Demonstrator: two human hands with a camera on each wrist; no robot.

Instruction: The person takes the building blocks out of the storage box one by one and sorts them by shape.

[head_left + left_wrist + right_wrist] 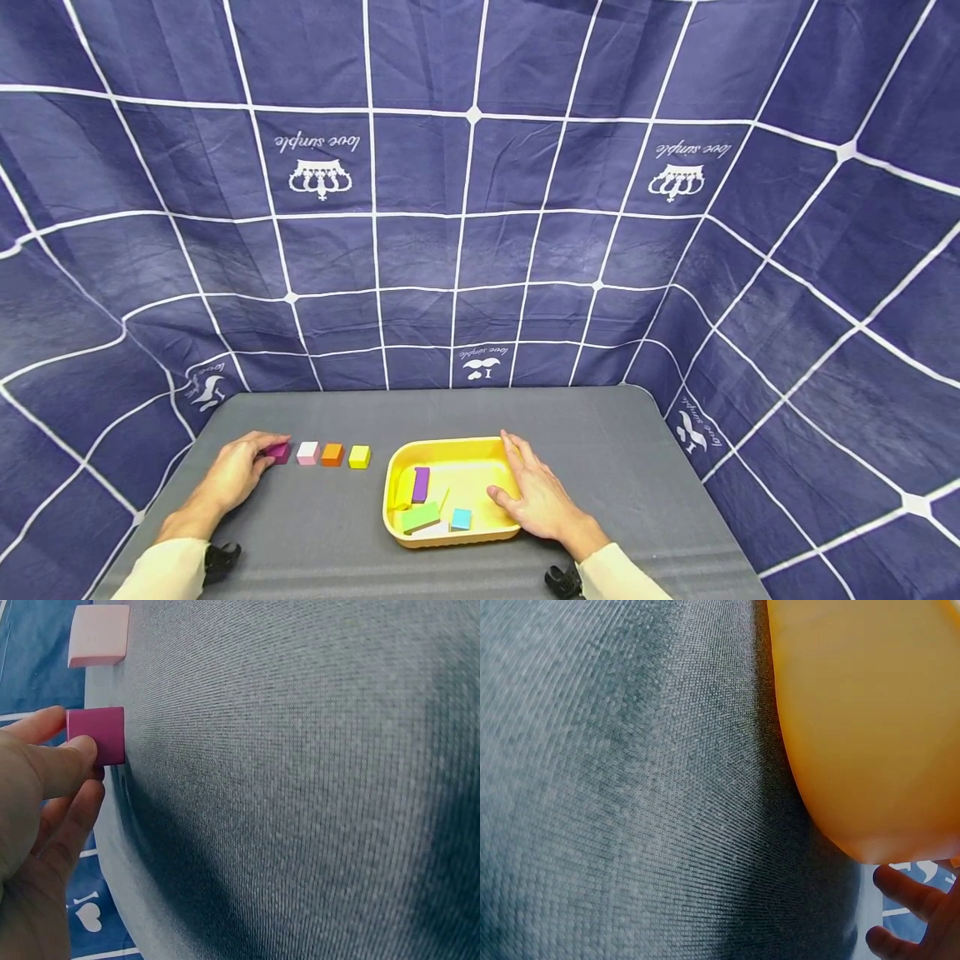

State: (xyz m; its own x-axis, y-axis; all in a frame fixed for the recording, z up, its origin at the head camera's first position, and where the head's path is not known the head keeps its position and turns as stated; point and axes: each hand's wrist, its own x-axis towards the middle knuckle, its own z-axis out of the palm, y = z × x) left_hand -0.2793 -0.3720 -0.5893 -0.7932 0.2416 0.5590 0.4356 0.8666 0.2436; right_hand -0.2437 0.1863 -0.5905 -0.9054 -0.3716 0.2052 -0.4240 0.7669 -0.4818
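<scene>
My left hand [234,473] pinches a magenta cube [105,735] between thumb and fingers at the left end of a row of cubes. To its right sit a pink cube [307,453], an orange cube [332,455] and a yellow cube [359,457]. My right hand [543,502] rests against the right side of a yellow tray [450,542], thumb over the rim and the other fingers fairly straight along the outside. Inside the tray lie a purple block [422,484], a green block [421,517], a light blue block [461,520], and yellow and white pieces.
A grey cloth-covered table [585,425] bears the row of cubes and the tray. Dark blue fabric [420,250] with white grid lines hangs behind and along both sides.
</scene>
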